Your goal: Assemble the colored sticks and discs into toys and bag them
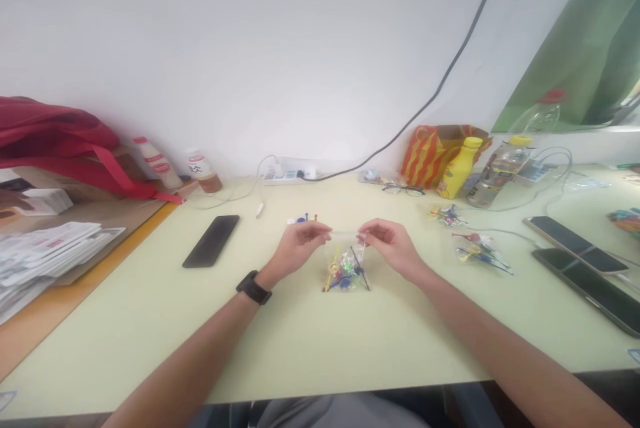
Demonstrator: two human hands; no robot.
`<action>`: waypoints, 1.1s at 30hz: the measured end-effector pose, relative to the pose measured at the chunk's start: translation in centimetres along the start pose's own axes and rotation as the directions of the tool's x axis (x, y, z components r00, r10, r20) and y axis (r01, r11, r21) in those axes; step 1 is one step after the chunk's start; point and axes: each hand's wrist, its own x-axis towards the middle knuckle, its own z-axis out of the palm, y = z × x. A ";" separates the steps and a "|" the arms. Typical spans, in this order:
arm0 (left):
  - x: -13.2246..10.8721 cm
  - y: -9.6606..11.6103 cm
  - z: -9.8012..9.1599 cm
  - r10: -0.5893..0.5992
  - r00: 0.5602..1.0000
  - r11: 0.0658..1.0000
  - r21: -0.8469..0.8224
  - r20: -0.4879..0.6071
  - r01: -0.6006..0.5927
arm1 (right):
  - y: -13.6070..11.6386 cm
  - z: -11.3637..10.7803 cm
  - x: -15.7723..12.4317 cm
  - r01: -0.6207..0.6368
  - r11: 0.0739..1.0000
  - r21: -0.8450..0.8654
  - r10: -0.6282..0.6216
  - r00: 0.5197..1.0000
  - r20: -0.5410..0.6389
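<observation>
The left hand and right hand pinch the top edge of a clear bag on the desk. Inside are what seem to be plastic picks, though it's hard to tell from here.

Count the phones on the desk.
3. One phone lies left of centre; a gold-edged phone and a dark phone lie close together at the right. More could be hidden out of frame.
</observation>
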 end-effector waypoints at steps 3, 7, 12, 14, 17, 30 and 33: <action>-0.2 0.1 0.1 -0.032 0.999 0.998 -0.060 -0.018 0.030 | -0.3 -0.2 -0.1 0.017 1.000 -0.011 -0.017 1.000 -0.014; -0.4 0.0 0.4 -0.048 0.998 0.996 -0.077 -0.044 0.044 | -0.3 -0.5 -0.1 0.031 0.999 -0.021 -0.031 0.999 0.015; -0.4 -0.2 0.7 -0.037 0.998 0.996 -0.087 -0.054 0.033 | -0.2 -0.3 -0.1 -0.080 0.997 0.015 0.079 0.997 0.024; -0.4 0.0 0.7 -0.037 0.999 0.996 -0.080 -0.034 0.034 | -0.2 -0.2 0.0 -0.120 0.993 -0.008 0.120 0.990 0.071; -0.4 0.3 0.7 -0.035 0.999 0.998 -0.051 0.012 0.035 | -0.4 -0.1 -0.1 -0.086 0.995 -0.052 0.091 0.988 0.122; -0.5 0.7 1.0 -0.046 0.994 0.999 -0.024 0.098 0.048 | -1.6 -0.3 -0.7 0.085 0.976 -0.203 -0.052 0.985 0.163; -0.6 0.9 1.1 -0.060 0.991 0.996 -0.062 0.117 0.067 | -1.8 -0.6 -0.7 0.084 0.974 -0.212 -0.046 0.983 0.179</action>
